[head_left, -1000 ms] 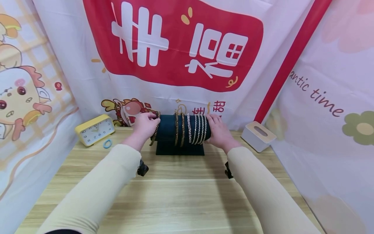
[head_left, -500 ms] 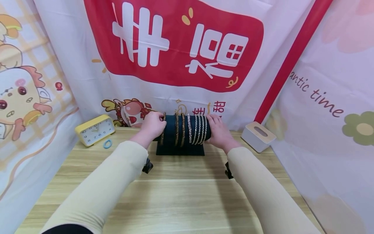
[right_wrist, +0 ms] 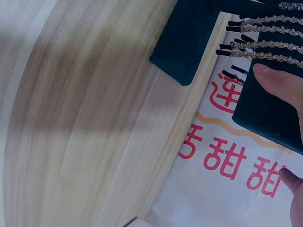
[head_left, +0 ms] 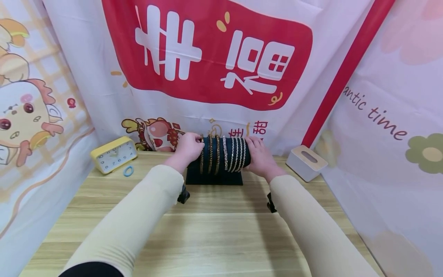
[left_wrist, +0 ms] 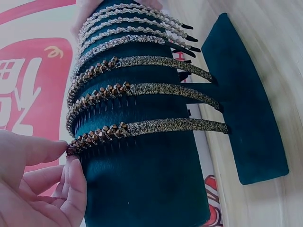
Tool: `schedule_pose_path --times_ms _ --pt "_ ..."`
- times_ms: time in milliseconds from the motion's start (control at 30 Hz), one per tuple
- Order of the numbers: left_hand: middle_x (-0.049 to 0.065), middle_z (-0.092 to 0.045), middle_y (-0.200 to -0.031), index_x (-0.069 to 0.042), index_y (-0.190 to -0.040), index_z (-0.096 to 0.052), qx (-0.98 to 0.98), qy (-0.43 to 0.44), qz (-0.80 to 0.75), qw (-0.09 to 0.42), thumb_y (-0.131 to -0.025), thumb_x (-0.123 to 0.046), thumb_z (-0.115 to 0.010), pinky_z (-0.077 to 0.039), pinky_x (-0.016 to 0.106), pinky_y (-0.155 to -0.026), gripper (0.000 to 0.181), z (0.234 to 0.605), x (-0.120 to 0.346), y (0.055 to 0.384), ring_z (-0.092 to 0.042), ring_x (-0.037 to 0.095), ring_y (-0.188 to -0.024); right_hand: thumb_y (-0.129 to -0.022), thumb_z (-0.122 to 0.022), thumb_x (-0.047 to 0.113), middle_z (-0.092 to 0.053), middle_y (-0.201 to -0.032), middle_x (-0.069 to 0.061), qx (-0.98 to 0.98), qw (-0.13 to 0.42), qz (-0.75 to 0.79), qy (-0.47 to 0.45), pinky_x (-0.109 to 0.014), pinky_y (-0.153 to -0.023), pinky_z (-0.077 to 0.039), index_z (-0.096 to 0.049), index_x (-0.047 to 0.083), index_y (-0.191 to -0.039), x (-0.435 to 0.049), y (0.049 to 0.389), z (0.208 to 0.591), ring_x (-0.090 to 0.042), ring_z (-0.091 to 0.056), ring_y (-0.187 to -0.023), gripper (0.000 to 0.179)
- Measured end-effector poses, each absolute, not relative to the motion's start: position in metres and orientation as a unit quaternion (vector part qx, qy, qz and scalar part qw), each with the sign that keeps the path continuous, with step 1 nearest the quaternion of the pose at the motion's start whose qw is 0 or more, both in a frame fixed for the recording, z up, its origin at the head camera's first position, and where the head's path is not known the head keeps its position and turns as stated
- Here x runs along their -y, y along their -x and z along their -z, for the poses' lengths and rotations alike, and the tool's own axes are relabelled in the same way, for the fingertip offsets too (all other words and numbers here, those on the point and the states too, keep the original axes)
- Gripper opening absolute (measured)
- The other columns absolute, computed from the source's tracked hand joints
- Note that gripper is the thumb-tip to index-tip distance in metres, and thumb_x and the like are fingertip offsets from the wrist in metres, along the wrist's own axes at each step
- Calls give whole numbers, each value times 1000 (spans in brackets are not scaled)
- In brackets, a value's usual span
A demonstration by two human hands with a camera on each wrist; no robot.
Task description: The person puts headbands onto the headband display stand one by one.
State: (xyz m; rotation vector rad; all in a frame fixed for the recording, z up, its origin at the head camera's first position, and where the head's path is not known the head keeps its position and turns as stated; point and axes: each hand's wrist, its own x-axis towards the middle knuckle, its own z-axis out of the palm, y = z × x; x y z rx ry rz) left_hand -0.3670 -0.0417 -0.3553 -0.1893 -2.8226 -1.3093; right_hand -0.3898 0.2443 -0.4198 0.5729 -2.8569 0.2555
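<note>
A dark green velvet headband stand (head_left: pixel 214 179) has a thick horizontal roll carrying several headbands. My left hand (head_left: pixel 188 149) pinches the leftmost headband (left_wrist: pixel 165 126), with brown beads and comb teeth, between thumb and fingertips at its top. Two similar beaded headbands (left_wrist: pixel 165 90) sit right beside it. Farther right come a sparkling silver headband (head_left: pixel 225 154) and several slim pale beaded ones (head_left: pixel 237 154). My right hand (head_left: pixel 261 158) grips the roll's right end; in the right wrist view its thumb (right_wrist: pixel 279 82) lies on the velvet next to the last headband.
A yellow alarm clock (head_left: pixel 115 154) and a small blue ring (head_left: pixel 128 171) are on the wooden table (head_left: pixel 214 231) at left. To the right is a white tissue box (head_left: pixel 306 163) with a wooden top. A printed cloth (head_left: pixel 207 96) hangs close behind the stand.
My left hand has slid the leftmost headband rightward along the roll, from its left end to close beside the other brown ones. My right hand has stayed at the right end.
</note>
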Motion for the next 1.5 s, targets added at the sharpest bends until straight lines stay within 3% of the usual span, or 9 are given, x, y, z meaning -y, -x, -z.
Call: schedule_pose_path --times_ms 267,400,533,667,1333,1500 --pt "21 -57 -134 6 -134 -57 901 92 424 -1 -102 -9 -51 -45 44 -99 36 351 44 365 -54 31 -117 -64 -93 37 -26 -153 -12 972 103 -87 -190 -49 -114 -26 -22 9 -155 -245 389 420 -32 -22 -141 119" --pt "19 -55 -134 1 -136 -58 904 98 415 13 -102 -8 -47 -43 46 -101 36 353 52 363 -52 31 -119 -63 -93 37 -27 -153 -13 971 109 -85 -195 -49 -114 -26 -23 8 -155 -245 388 420 -33 -23 -141 119" --pt "14 -54 -131 -8 -134 -62 933 94 343 60 -101 -13 -53 -39 52 -102 35 361 64 360 -47 33 -122 -62 -94 36 -28 -152 -14 969 111 -90 -200 -49 -114 -26 -23 7 -154 -245 387 421 -34 -23 -140 120" --pt "11 -51 -140 -13 -138 -61 960 114 245 79 -99 -23 -62 -33 58 -103 40 371 74 358 -42 38 -129 -61 -95 32 -28 -152 -14 970 111 -93 -197 -49 -113 -26 -24 6 -154 -246 386 423 -34 -24 -140 120" --pt "10 -51 -144 -18 -142 -56 974 160 149 61 -98 -29 -63 -23 59 -112 45 365 85 374 -42 33 -134 -63 -94 35 -28 -151 -18 972 108 -86 -190 -47 -115 -22 -23 3 -153 -239 387 414 -36 -23 -139 119" --pt "10 -51 -144 -18 -143 -55 973 156 159 64 -99 -29 -62 -25 59 -110 45 367 87 369 -43 34 -133 -64 -93 35 -28 -151 -16 973 101 -93 -187 -48 -115 -24 -24 4 -153 -236 386 415 -35 -24 -139 118"
